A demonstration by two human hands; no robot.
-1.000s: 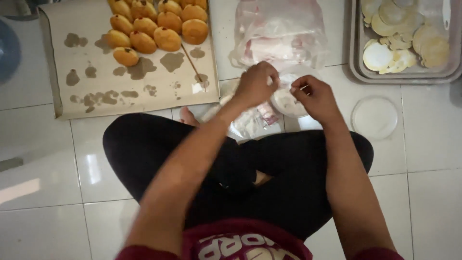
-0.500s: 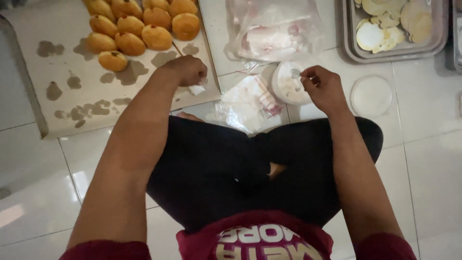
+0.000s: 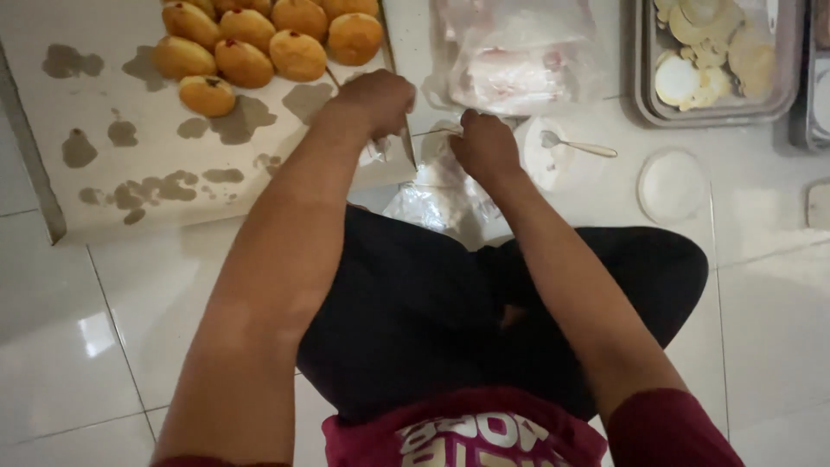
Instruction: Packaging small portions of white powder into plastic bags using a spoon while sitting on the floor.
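While sitting cross-legged on the floor, the person is working over a plastic bag just before the knees.
Left hand: curling shut on a thin knife, blade pointing down beside the bag.
Right hand: pinching the bag's top, fingers pressed together.
Buns: lying on stained paper; upper left.
Spoon: resting on a small white dish; right of the hands.
Tray: holding pale rounds; top right.

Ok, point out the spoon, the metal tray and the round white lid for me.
spoon (image 3: pixel 577 145), head view, on the middle of its handle.
metal tray (image 3: pixel 641 78), head view, on its left rim.
round white lid (image 3: pixel 672 185), head view, at its centre, on the floor tile.
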